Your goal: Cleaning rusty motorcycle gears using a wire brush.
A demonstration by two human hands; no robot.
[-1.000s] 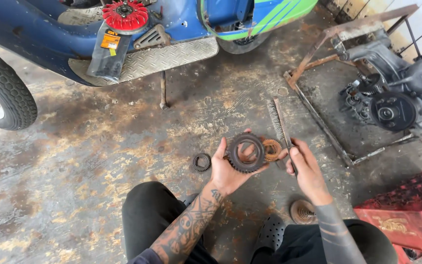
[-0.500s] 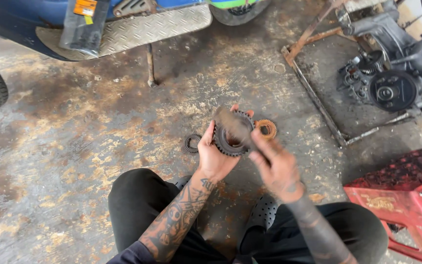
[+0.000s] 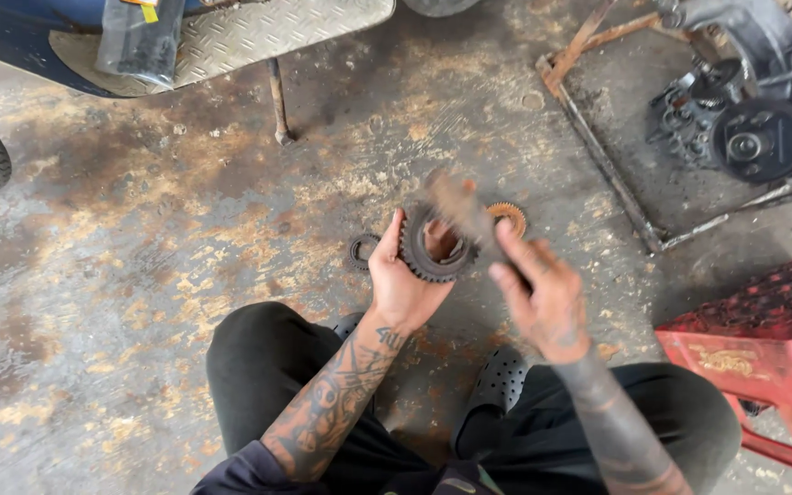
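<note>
Three toothed parts are in view: one large dark gear (image 3: 434, 246), one small rusty orange gear (image 3: 509, 216) and one small dark ring gear (image 3: 361, 251). There is also one flat metal file (image 3: 458, 209), blurred by motion.

The left hand (image 3: 402, 280) is raised above the concrete floor (image 3: 139, 275), palm up. Its grip is closed on the large dark gear: the thumb is on the near rim and the fingers go behind it, so the gear stands almost upright, facing the camera. The small dark ring gear lies on the floor just to the left of this grip. The small rusty orange gear lies on the floor just beyond it, to the right.

The right hand (image 3: 543, 293) is just to the right of the left one, wrist bent. Its grip is closed on the lower end of the file. The file slants up and to the left, across the top of the large gear. I cannot tell whether it touches the teeth.

One red plastic stool (image 3: 763, 339) stands well to the right of the right grip.
</note>
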